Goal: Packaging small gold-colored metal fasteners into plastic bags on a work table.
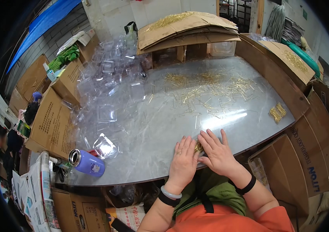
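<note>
My left hand (183, 161) lies palm down at the table's near edge, fingers stretched out. Beside it my right hand (218, 154) rests with its fingers extended and somewhat spread. A small bunch of gold-coloured wire pins (198, 147) shows in the gap between my hands, touched from both sides and partly covered by them. Farther off, many loose thin gold wire pins (207, 92) are scattered over the grey table (149, 135). At the right edge sits a compact packed bundle of gold pins (277, 112).
Clear plastic clamshell boxes (106, 112) pile up along the left. A purple bottle (89, 164) without a lid leans at the near left. Cardboard sheets (187, 33) bearing more pins form a raised shelf behind. Cardboard walls (272, 73) border the right side.
</note>
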{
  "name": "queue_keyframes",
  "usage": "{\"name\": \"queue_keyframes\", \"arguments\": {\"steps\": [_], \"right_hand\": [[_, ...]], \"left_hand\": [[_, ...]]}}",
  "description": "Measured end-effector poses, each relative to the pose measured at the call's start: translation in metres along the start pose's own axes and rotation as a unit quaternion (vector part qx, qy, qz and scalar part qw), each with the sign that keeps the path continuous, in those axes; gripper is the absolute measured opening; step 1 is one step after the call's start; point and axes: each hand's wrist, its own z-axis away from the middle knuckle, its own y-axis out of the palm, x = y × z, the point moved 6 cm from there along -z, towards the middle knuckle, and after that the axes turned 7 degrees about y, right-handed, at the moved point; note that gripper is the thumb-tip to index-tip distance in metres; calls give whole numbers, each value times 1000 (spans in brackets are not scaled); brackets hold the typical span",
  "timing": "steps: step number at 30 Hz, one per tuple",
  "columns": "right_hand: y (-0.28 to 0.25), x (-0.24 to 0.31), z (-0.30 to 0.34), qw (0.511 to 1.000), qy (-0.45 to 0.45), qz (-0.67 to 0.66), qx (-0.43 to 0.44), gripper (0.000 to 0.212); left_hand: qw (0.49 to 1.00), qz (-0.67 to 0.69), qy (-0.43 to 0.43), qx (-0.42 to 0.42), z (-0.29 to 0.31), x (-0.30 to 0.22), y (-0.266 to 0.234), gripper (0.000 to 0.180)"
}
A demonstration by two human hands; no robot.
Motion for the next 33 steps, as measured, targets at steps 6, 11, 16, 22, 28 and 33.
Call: {"name": "queue_keyframes", "arguments": {"steps": [6, 11, 16, 22, 28, 33], "right_hand": [[-10, 15, -3, 994, 52, -57, -76, 80], [-9, 25, -18, 984, 77, -34, -155, 70], [-2, 18, -23, 988, 104, -8, -110, 68], [5, 20, -15, 992, 103, 44, -62, 81], [-4, -18, -11, 947, 88, -291, 102, 75], [-16, -13, -15, 991, 44, -124, 23, 54]], "left_hand": [[975, 210, -77, -13, 2, 14, -4, 57], [930, 339, -114, -84, 7, 22, -16, 57], [950, 273, -129, -82, 10, 25, -16, 53], [1000, 26, 7, 7, -5, -2, -5, 56], [999, -20, 14, 38, -4, -8, -1, 61], [997, -60, 17, 45, -6, -11, 2, 60]]}}
